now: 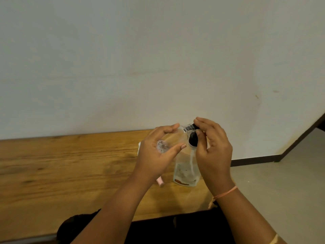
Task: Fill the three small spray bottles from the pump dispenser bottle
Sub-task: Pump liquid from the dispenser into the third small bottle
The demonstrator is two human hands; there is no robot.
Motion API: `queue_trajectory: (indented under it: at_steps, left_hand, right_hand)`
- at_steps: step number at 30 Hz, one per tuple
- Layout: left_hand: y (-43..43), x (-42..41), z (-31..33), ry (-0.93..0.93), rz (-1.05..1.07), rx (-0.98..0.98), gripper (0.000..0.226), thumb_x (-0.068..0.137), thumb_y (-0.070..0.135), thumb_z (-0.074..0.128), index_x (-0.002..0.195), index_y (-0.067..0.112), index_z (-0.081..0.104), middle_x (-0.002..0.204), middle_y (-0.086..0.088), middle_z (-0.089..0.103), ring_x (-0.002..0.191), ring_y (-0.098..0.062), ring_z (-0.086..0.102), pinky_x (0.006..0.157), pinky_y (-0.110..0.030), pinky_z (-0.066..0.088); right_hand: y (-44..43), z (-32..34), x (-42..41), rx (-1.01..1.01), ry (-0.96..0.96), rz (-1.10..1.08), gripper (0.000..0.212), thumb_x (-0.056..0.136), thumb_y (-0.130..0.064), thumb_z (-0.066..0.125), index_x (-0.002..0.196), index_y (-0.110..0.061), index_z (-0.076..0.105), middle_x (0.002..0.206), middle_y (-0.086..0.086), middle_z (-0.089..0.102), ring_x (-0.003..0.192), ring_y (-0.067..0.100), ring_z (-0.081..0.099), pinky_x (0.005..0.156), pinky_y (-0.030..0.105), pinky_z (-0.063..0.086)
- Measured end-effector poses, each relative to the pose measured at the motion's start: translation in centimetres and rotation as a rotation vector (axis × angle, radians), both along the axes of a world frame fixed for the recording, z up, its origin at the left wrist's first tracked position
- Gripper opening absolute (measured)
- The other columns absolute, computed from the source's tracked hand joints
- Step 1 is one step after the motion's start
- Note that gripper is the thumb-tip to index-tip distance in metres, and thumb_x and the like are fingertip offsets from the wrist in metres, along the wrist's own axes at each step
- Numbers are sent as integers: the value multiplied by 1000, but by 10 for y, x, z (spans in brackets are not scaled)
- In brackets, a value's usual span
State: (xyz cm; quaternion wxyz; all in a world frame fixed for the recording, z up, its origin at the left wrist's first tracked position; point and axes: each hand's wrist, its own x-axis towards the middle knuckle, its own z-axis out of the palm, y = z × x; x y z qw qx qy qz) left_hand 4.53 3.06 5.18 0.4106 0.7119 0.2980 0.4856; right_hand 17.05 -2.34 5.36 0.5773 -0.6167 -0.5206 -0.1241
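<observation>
left hand point(154, 155): fingers curled part way, thumb and forefinger wrapped round a small spray bottle point(162, 147). we note the bottle is clear, lies tilted on its side in the palm, and is held just above and left of the pump dispenser bottle point(185, 171). its threaded neck points right, over the black pump head point(192, 140).

right hand point(213, 148): thumb and forefinger tips pinch the black spray cap point(194, 126) at that neck; the other fingers point(211, 147) are loosely bent and hold nothing. we cannot tell whether the cap is seated on the thread.

the dispenser stands upright on the wooden table point(70, 164). a pink piece point(160, 182) lies on the table just left of its base. an orange thread point(226, 192) circles the right wrist.
</observation>
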Motion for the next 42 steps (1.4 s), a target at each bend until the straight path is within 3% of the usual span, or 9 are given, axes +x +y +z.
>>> queue_trajectory:
  at_steps: [5, 11, 16, 23, 27, 31, 35, 39, 42]
  left_hand:
    - [0, 2, -5, 25, 2, -20, 44, 67, 21, 80, 101, 42, 60, 106, 19, 65, 105, 2, 59, 92, -24, 49]
    - [-3, 3, 1, -16, -2, 1, 42, 67, 29, 81, 102, 42, 62, 106, 18, 67, 106, 0, 60, 93, -29, 51]
    - [0, -1, 3, -14, -4, 18, 40, 65, 37, 78, 99, 46, 61, 106, 29, 64, 106, 4, 59, 92, -26, 50]
    - [3, 0, 0, 61, -41, -54, 37, 68, 19, 82, 83, 42, 57, 99, 28, 65, 104, 10, 57, 84, -3, 41]
    - [1, 1, 1, 33, -32, -20, 39, 68, 16, 82, 88, 40, 59, 96, 34, 65, 104, 10, 58, 87, -7, 43]
    - [0, -3, 3, 18, 11, 44, 45, 67, 15, 82, 96, 40, 59, 93, 24, 67, 100, 9, 59, 85, -7, 44]
    - [-1, 1, 4, 33, 20, 42, 43, 66, 20, 82, 94, 43, 58, 98, 22, 65, 101, 10, 59, 83, -6, 44]
    - [0, 3, 0, 47, 17, -20, 40, 66, 22, 82, 93, 42, 60, 95, 23, 66, 103, 10, 58, 86, -7, 44]
    - [1, 4, 0, 68, 8, -35, 43, 66, 27, 82, 101, 42, 60, 93, 16, 70, 104, 7, 59, 88, -6, 43]
  right_hand:
    - [0, -9, 9, -49, -122, -21, 24, 86, 5, 53, 106, 1, 66, 106, 9, 64, 103, 7, 53, 95, 5, 37]
    - [-2, -2, 0, 19, 89, 41, 27, 88, 5, 52, 108, -5, 66, 107, -1, 58, 104, 4, 55, 90, 5, 40]
    - [0, 2, -5, -10, 36, 30, 24, 87, 8, 52, 102, -4, 67, 105, 0, 56, 102, 14, 57, 88, 5, 40]
    - [4, -11, 5, -66, -136, -64, 23, 86, -10, 45, 96, -9, 66, 102, 0, 64, 98, 20, 60, 91, 42, 43]
    - [3, -8, -1, 5, -2, -15, 26, 87, -10, 43, 99, -7, 66, 104, -4, 54, 102, 13, 53, 89, 23, 45]
    - [4, -4, -3, 11, -21, -1, 29, 87, -9, 42, 102, -5, 67, 104, 5, 60, 102, 6, 48, 91, 11, 40]
    - [4, -8, 2, -26, -68, -54, 28, 87, -12, 43, 102, -11, 67, 106, -1, 59, 101, 9, 52, 92, 44, 42]
    - [3, -15, 6, -72, -114, -85, 27, 86, -13, 43, 101, -15, 66, 108, 0, 61, 100, 11, 52, 87, 40, 35]
    - [5, -14, 5, -38, -73, -64, 26, 86, -11, 44, 100, -12, 66, 106, 1, 61, 99, 13, 54, 84, 46, 44]
